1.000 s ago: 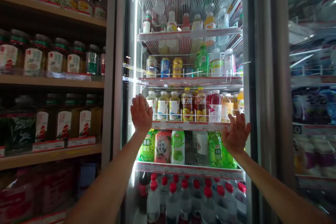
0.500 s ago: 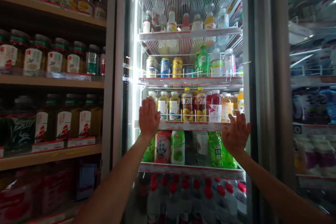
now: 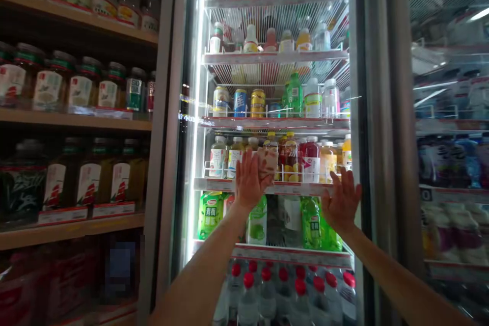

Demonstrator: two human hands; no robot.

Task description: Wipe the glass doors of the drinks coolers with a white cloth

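Note:
My left hand (image 3: 250, 181) is raised flat against or just before the glass door of a lit drinks fridge, fingers stretched upward. Beside its fingers and thumb is a pale, brown-blotched patch (image 3: 268, 163), cloth-like in look; I cannot tell whether the hand presses it. It hides part of the tea bottles behind. My right hand (image 3: 343, 201) is up near the door's right edge, fingers apart, with nothing in it. Behind the glass are tea bottles (image 3: 236, 155), a dark red drink bottle (image 3: 311, 158) and green cartons (image 3: 211, 211).
Wooden shelves (image 3: 76, 118) with bottled drinks stand at left, beside the grey fridge frame (image 3: 158, 112). Wire shelves (image 3: 275, 57) inside carry bottles and cans (image 3: 257, 103). Red-capped water bottles (image 3: 266, 290) fill the bottom. Another glass-fronted cooler (image 3: 451, 163) stands at right.
My left hand has moved right across the door, and the blotched patch now shows beside its fingers. My right hand has stayed nearly in place. The view has shifted slightly.

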